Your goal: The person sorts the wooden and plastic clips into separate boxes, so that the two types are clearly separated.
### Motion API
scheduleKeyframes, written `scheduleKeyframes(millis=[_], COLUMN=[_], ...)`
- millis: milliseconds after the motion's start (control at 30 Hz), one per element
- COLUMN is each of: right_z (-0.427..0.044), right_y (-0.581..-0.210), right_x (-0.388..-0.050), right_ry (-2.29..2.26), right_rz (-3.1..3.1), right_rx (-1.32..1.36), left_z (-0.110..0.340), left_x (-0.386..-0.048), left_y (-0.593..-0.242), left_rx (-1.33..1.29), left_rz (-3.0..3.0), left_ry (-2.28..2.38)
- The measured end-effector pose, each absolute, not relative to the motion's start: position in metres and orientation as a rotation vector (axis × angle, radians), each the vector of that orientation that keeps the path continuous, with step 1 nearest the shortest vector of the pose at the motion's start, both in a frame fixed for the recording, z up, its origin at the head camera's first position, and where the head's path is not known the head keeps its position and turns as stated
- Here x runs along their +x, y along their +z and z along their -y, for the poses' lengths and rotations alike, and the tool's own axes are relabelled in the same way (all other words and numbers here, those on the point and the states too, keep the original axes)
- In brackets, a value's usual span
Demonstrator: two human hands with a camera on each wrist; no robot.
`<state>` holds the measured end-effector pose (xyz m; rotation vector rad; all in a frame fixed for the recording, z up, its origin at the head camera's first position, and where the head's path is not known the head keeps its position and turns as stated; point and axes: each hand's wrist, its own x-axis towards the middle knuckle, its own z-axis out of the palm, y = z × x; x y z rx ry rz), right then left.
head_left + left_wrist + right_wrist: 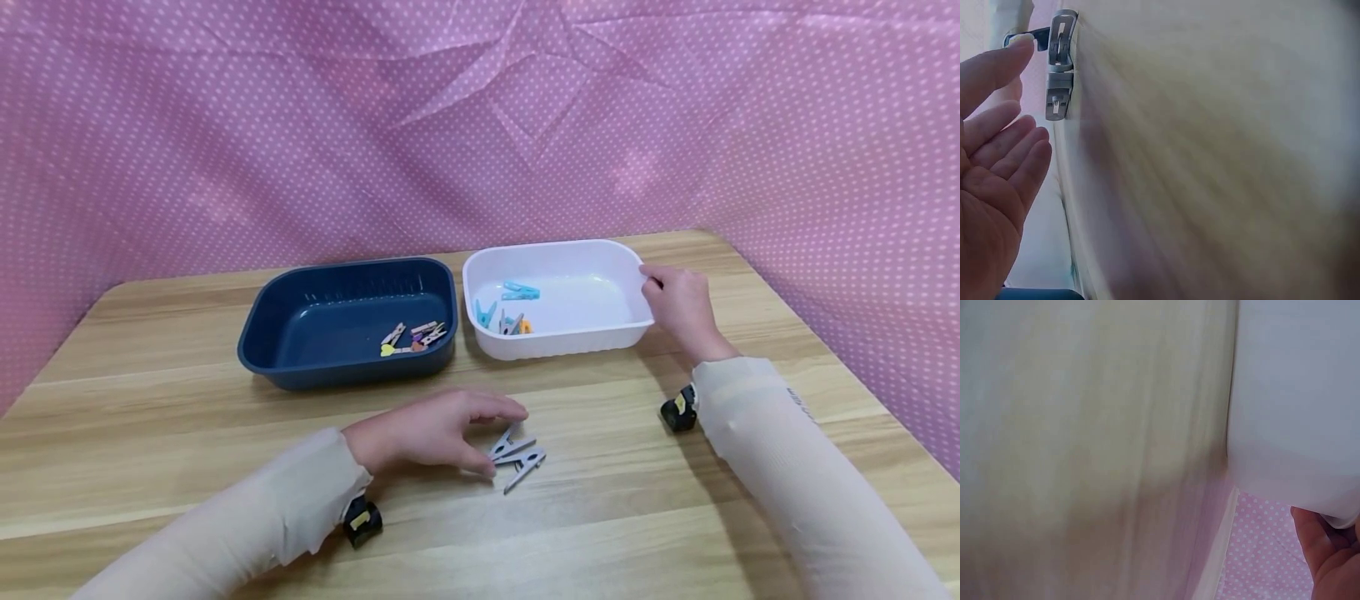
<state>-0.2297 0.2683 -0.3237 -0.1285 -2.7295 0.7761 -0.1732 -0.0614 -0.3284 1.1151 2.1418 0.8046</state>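
Note:
Two grey clothespins [529, 463] lie crossed on the wooden table in front of the bins. My left hand [442, 429] reaches to them from the left, thumb and fingers spread apart on either side. In the left wrist view a grey clothespin [1061, 40] shows just beyond the fingertips, with the palm holding nothing. At the right end of a white plastic bin [555, 339], my right hand [678, 307] grips the rim. The right wrist view shows the fingers [1311, 534] at the edge of the white bin. Inside that bin are blue clothespins [521, 291], a grey one and something orange.
Left of the white bin stands a dark blue bin [337, 375] with several small wooden clips [420, 333] in its right front corner, some with coloured decorations. A pink dotted cloth [450, 125] hangs behind the wooden table [187, 433].

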Motion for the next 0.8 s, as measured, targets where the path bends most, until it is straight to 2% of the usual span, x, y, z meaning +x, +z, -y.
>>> scheduleKeyframes(millis=[800], right_z=[-0.2685], right_y=[-0.3224], right_x=[-0.2287], right_ry=[0.773], right_rz=[2.726], right_rx=[-0.123], left_z=[0.0550], left_x=[-0.1751], left_y=[-0.3332], left_rx=[1.175], left_rz=[-2.155], left_ry=[0.666])
